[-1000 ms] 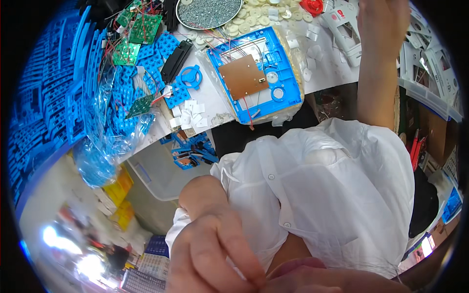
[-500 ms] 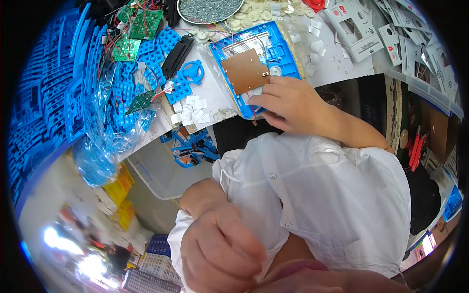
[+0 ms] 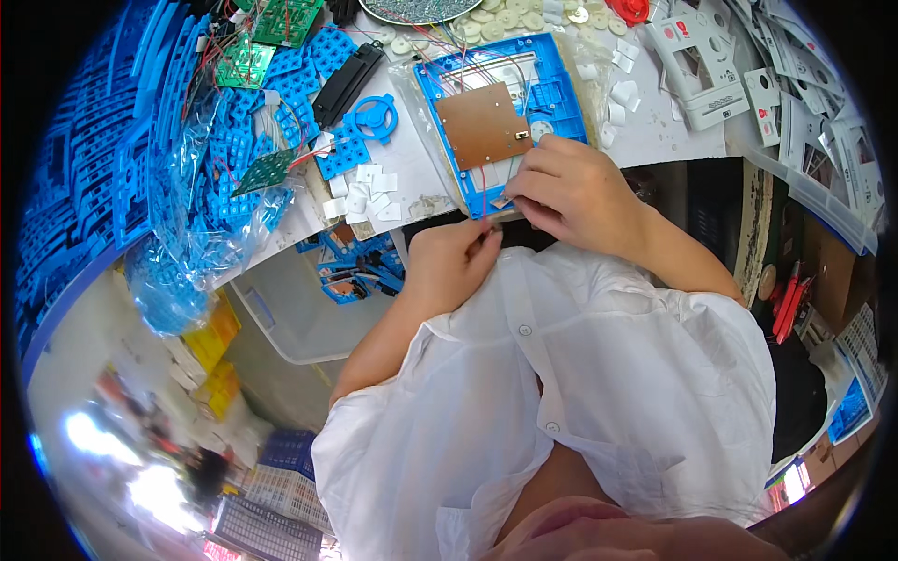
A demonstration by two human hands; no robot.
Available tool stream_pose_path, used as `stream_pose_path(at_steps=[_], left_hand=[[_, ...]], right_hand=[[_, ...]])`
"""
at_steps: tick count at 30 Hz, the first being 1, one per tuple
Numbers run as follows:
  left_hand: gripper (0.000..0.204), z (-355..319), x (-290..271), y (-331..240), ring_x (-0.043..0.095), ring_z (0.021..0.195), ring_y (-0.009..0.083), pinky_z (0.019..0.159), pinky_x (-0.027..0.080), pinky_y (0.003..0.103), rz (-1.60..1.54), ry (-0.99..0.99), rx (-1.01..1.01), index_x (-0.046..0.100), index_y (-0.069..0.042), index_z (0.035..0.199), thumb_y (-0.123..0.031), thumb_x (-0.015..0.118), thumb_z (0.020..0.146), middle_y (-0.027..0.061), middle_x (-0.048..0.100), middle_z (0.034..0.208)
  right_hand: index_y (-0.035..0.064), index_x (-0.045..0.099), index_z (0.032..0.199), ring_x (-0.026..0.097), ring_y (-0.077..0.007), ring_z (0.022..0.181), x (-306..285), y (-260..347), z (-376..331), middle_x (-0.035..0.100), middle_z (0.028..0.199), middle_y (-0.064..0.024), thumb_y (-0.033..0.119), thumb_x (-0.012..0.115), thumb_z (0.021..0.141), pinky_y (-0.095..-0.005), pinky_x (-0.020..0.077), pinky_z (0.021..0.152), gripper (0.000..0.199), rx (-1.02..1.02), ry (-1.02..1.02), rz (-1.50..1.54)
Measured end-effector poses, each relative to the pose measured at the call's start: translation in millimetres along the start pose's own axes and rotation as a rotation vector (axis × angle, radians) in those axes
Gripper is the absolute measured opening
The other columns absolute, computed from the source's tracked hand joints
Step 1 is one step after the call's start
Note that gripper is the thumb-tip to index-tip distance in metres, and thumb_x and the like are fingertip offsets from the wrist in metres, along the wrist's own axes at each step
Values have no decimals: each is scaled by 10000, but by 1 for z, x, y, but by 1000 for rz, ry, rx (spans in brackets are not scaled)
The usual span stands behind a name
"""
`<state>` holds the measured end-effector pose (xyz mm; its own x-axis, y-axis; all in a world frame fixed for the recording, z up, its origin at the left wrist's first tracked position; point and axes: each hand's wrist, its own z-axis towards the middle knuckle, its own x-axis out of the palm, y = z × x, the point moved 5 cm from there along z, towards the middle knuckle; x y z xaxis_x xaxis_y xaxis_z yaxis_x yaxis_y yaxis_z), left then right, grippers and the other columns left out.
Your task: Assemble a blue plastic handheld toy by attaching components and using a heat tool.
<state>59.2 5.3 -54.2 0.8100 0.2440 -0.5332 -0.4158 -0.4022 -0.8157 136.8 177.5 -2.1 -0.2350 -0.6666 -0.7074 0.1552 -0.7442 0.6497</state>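
A blue plastic housing point(image 3: 561, 98) lies at the table's front edge, with a brown circuit board point(image 3: 482, 126) and thin red and pale wires across it. My right hand point(image 3: 580, 196) rests over its near right corner. Its thumb and fingers pinch beside a small brownish piece point(image 3: 501, 202) at the end of the wires. Just below the housing's near edge is my left hand point(image 3: 454, 264), thumb and forefinger pressed together close to a red wire. Whatever lies between those left fingertips is too small to make out.
Left are stacked blue plastic parts point(image 3: 79, 178), green circuit boards point(image 3: 265, 172), a blue ring point(image 3: 371, 120) and white square pieces point(image 3: 365, 192). White panels point(image 3: 697, 70) lie right. A bowl of small metal parts point(image 3: 421, 7) stands behind. Below the table is a clear bin point(image 3: 290, 327).
My left hand has come up from near my chest to the housing's near edge. My right hand has shifted slightly down, its fingers now pinched by the small brownish piece.
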Motion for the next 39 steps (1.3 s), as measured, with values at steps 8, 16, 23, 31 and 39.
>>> stream_pose_path(at_steps=[8,16,23,31,39], left_hand=[[401,55,-66,-26,586,652,96,556,442,218,-1185,-153,-281,550,32,1291,-305,528,1076,110,695,1034],[187,30,-47,-30,497,530,35,505,381,225,-301,-29,-181,671,13,867,-143,752,930,1,585,590],[262,33,-31,-17,555,551,38,479,393,213,-582,144,-305,704,10,1104,-227,622,1029,31,689,729],[292,39,-18,-19,614,522,92,424,430,192,-1052,386,-521,622,2,1138,-259,503,1082,131,748,860],[287,39,-13,-22,622,531,99,453,452,205,-987,513,-552,630,-16,1055,-291,550,1065,104,743,845]], right_hand=[[86,676,876,622,-260,774,0,0,4,625,831,-54,36,787,733,-358,518,647,187,32,-143,43],[91,712,896,653,-248,763,4,-3,1,663,858,-58,8,799,700,-340,532,623,230,34,-236,85],[92,715,915,659,-235,785,0,-7,-5,689,899,-27,0,806,657,-332,535,623,289,-30,-200,91],[82,702,903,656,-217,795,-7,-15,-16,719,951,-20,-14,823,580,-326,536,608,358,-110,-169,87],[41,715,934,671,-255,809,-10,-16,-16,726,979,-81,3,816,632,-338,539,641,321,-158,-128,120]])
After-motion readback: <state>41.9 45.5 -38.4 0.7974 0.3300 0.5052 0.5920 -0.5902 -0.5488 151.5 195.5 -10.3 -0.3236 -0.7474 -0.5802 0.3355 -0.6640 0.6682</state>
